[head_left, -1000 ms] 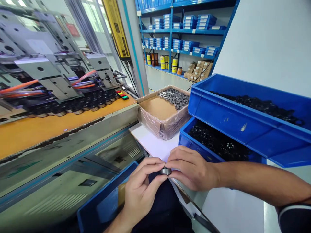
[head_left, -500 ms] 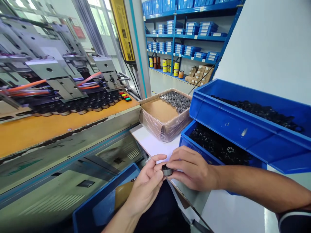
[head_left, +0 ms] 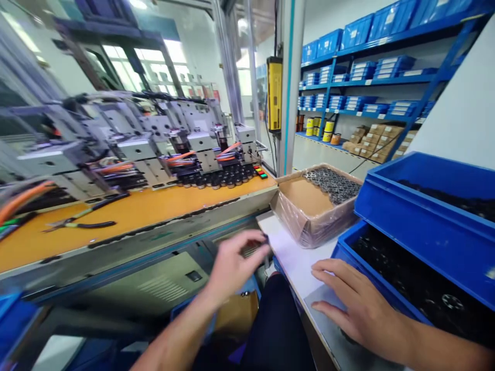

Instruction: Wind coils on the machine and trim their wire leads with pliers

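Observation:
My left hand (head_left: 236, 262) is raised in front of the machine bench, smeared by motion. Its fingers are curled, and thumb and fingertips pinch a small dark part (head_left: 265, 238) that I cannot see sharply. My right hand (head_left: 353, 308) lies on the white table (head_left: 294, 257) with its fingers stretched out and nothing in them. It rests beside the rim of the lower blue bin (head_left: 345, 246), which holds several small black parts.
A second blue bin (head_left: 417, 226) of black parts sits above the lower one. A plastic-wrapped cardboard box (head_left: 305, 229) of metal parts stands behind. The orange bench (head_left: 127, 211) carries pliers (head_left: 77, 224) and a machine (head_left: 193, 144). Blue shelves (head_left: 367, 93) stand far right.
The hands have come apart. My left hand moved up and left with the small part, my right hand dropped flat onto the table, and the view swung left and up.

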`<action>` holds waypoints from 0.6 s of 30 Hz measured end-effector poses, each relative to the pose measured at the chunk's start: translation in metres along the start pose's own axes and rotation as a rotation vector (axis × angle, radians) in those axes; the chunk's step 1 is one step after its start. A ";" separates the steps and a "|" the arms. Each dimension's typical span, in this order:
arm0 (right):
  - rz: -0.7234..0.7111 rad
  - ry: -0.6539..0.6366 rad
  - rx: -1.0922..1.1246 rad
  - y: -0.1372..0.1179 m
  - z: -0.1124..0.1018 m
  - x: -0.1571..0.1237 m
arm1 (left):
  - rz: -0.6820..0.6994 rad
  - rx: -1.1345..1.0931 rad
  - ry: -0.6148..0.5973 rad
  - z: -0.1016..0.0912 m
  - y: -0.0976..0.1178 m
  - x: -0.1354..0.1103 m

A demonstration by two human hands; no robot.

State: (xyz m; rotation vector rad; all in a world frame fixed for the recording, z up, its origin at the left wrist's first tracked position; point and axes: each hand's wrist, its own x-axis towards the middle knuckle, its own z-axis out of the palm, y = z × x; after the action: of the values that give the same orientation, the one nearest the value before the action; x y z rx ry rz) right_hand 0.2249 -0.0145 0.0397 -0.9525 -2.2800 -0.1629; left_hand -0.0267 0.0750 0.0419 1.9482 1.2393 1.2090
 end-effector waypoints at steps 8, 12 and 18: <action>-0.049 -0.035 -0.001 0.007 0.010 -0.002 | -0.159 0.563 0.282 -0.109 -0.062 0.121; -0.062 -0.121 0.027 0.021 0.019 -0.001 | -0.193 0.604 0.302 -0.111 -0.075 0.132; -0.005 -0.450 0.090 0.025 0.028 -0.007 | -0.205 0.592 0.215 -0.111 -0.077 0.103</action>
State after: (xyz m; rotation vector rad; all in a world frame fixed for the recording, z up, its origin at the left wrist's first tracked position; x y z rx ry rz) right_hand 0.2311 0.0094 0.0105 -1.0153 -2.6695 0.1695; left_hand -0.1396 0.1977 0.0739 2.0421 2.0381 1.0413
